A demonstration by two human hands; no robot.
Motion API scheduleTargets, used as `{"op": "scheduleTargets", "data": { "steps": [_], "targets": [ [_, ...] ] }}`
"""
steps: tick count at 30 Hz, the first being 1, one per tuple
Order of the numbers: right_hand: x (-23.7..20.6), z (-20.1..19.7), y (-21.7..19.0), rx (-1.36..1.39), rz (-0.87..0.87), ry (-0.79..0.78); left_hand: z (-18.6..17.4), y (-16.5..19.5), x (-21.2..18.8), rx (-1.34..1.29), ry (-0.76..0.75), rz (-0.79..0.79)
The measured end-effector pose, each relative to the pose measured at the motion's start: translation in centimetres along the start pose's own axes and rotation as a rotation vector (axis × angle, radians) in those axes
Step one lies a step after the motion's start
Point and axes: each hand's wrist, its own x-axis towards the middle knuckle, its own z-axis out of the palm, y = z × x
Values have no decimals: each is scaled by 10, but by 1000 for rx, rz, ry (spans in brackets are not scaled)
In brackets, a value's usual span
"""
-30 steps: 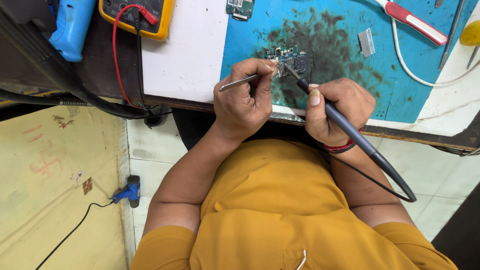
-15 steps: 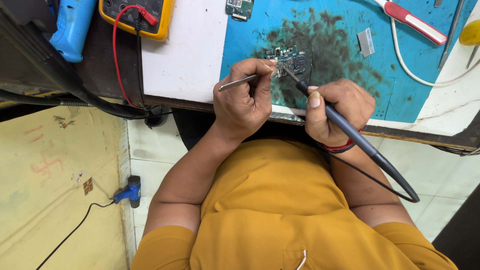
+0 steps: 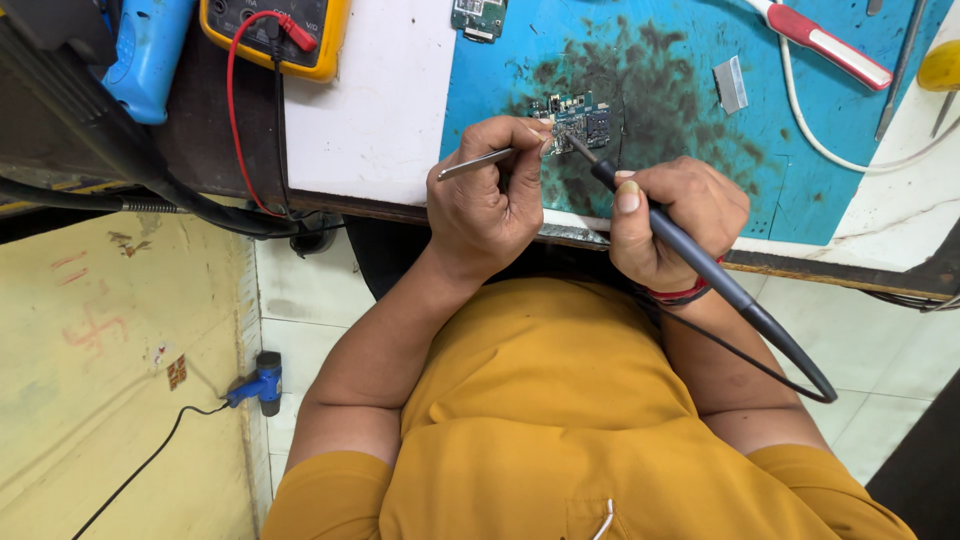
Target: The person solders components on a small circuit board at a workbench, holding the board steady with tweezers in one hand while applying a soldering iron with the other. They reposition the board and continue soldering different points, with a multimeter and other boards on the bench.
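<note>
The left hand [image 3: 485,205] pinched metal tweezers [image 3: 478,163] and the right hand [image 3: 675,220] gripped a soldering iron [image 3: 690,255], both tips meeting on the small circuit board [image 3: 572,117] just beyond the fingers. The contact point was too small to make out. The board lay near the bench [image 3: 370,110] edge on a stained blue mat [image 3: 800,150], with open mat right of the right hand.

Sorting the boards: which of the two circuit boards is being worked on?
The circuit board on the dark-stained mat patch, at both tool tips; the other board lies untouched at the top edge.
</note>
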Motion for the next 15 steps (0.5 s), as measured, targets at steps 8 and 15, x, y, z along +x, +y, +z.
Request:
{"op": "scheduleTargets", "data": {
  "steps": [8, 15],
  "targets": [
    [0, 0, -1, -18, -8, 2, 0, 0, 0, -11, 2, -14],
    [2, 0, 0, -14, -20, 11, 0, 0, 0, -7, 5, -18]
  ]
}}
